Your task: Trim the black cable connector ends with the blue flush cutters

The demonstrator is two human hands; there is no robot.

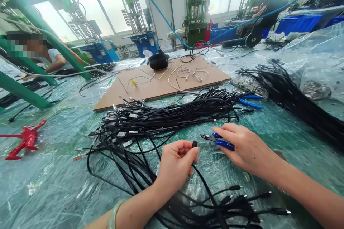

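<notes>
My left hand [177, 162] pinches a black cable [204, 183] close to its end, with the plug [195, 143] poking up between thumb and fingers. Just right of that plug, my right hand [245, 148] grips blue-handled side cutters [225, 144], their dark jaws pointing at the plug with a small gap between. Behind both hands lies a thick bundle of black cables [172, 112] with metal connectors at the ends. More black cables [236, 207] fan out below my hands, their plugs toward the right.
A brown cardboard sheet [161, 86] lies behind the bundle, bearing a black round object [158, 61] and white cables. Another blue-handled tool [251, 103] sits by the bundle's right end. A red object [25, 139] is at left, black cables [295, 103] at right. Two people work farther back.
</notes>
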